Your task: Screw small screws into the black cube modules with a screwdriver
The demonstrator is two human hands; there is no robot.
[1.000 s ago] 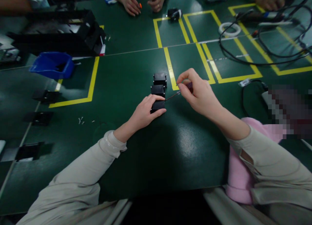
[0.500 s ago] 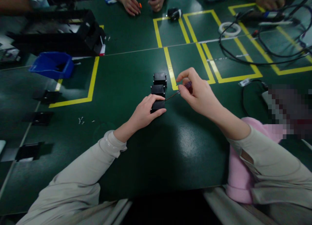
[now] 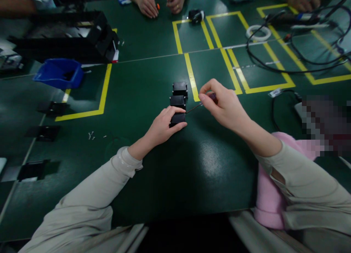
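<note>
Three small black blocks stand in a column on the green table. The nearest black block [image 3: 178, 118] is gripped at its sides between the thumb and fingers of my left hand [image 3: 162, 125]. Behind it are the middle block [image 3: 177, 100] and the far block [image 3: 180, 86], with small shiny bits at their edges. My right hand [image 3: 222, 104] is closed around the handle of a screwdriver [image 3: 194, 108]. Its thin shaft slants down leftward, and the tip meets the right side of the nearest block. Fingers partly hide the handle and that block.
Several small screws [image 3: 91, 135] lie left of my left arm. Farther left are a blue bin [image 3: 60, 73], a long black tray [image 3: 104, 37] and several black parts [image 3: 48, 133]. Black cables [image 3: 274, 68] and a white ring [image 3: 258, 33] lie at right. Co-workers' hands [image 3: 148, 6] rest across the table.
My right hand has turned slightly on the screwdriver handle, its fingers shifting a little. My left hand and the blocks stay in place.
</note>
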